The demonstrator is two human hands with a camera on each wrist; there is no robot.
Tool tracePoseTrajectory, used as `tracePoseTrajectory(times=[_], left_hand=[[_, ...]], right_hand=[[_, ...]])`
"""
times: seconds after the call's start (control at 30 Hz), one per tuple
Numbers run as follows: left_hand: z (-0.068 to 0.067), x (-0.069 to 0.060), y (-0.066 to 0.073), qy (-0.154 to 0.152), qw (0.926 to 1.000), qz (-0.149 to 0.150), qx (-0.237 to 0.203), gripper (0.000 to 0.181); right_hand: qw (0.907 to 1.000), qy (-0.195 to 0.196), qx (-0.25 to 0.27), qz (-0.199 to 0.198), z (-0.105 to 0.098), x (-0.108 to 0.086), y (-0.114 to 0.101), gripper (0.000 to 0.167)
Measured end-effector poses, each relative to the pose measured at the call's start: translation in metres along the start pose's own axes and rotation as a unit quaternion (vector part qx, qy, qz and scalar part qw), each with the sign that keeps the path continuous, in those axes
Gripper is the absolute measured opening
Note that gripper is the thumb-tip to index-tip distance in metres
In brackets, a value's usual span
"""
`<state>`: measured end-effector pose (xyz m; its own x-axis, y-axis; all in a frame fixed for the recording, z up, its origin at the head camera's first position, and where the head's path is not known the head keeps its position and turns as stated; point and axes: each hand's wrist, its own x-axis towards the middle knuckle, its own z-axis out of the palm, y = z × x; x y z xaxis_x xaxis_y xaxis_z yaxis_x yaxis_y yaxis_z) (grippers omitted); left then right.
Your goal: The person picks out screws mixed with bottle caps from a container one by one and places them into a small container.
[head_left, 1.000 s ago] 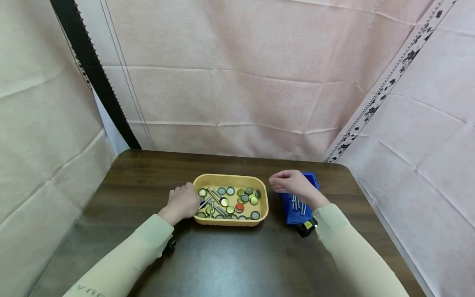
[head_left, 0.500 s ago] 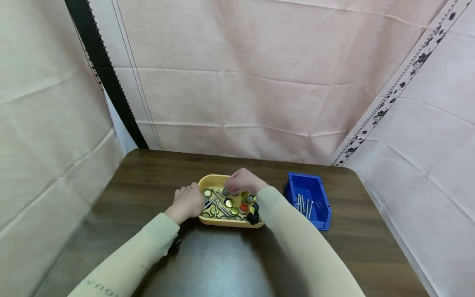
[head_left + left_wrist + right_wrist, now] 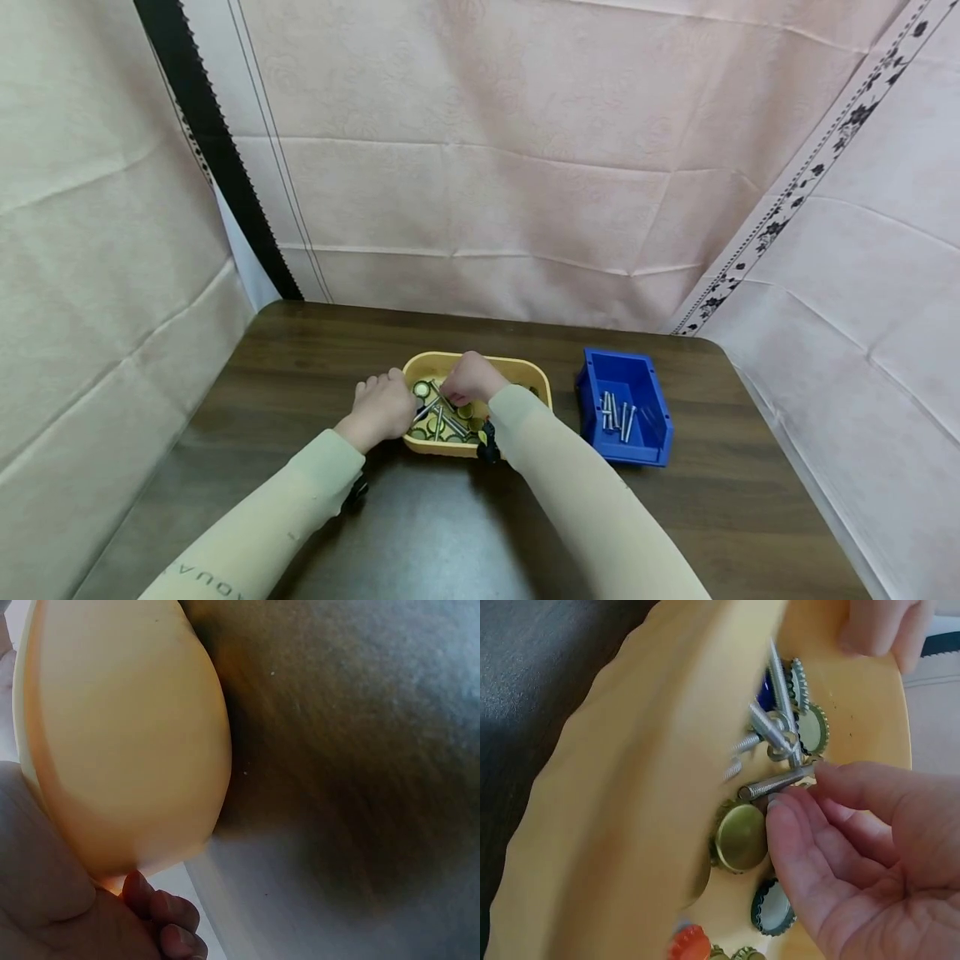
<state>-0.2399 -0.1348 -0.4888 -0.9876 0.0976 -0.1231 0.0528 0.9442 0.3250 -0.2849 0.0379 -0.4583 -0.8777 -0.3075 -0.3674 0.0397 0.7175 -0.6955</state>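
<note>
In the head view my left hand [image 3: 381,407] grips the left end of a yellow tray [image 3: 442,448]; the left wrist view has its curled fingers [image 3: 172,911] by the tray wall [image 3: 135,727]. My right hand [image 3: 472,379] is inside the tray. Close up in the right wrist view, the thumb and fingertips of the right hand [image 3: 855,847] pinch a silver bolt [image 3: 772,784]. More bolts [image 3: 769,727] lie just beyond it, and a gold bottle cap [image 3: 740,838] lies beside the fingers. Part of the tray's contents is hidden under the right hand and forearm.
A blue bin [image 3: 654,452] with several silver bolts [image 3: 609,410] stands right of the tray on the dark wooden table [image 3: 420,533]. Pale cloth [image 3: 480,208] hangs behind the table and at both sides. An orange cap [image 3: 690,943] lies in the tray.
My right hand has moved left from beside the blue bin into the tray, uncovering the bin, and now pinches a bolt. My left hand keeps its grip on the tray's left end.
</note>
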Motion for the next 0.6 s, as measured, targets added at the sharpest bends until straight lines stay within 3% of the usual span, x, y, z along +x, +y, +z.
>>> tracePoseTrajectory(times=[0.3, 0.6], left_hand=[[0.0, 0.0, 0.0, -0.003, 1.0, 0.007, -0.001, 0.024], [-0.002, -0.002, 0.0, -0.004, 1.0, 0.007, 0.005, 0.025]], right_hand=[[0.9983, 0.028, -0.047, 0.02, 0.006, 0.006, -0.003, 0.039], [0.9926, 0.038, -0.113, 0.022, 0.008, 0.014, -0.002, 0.047]])
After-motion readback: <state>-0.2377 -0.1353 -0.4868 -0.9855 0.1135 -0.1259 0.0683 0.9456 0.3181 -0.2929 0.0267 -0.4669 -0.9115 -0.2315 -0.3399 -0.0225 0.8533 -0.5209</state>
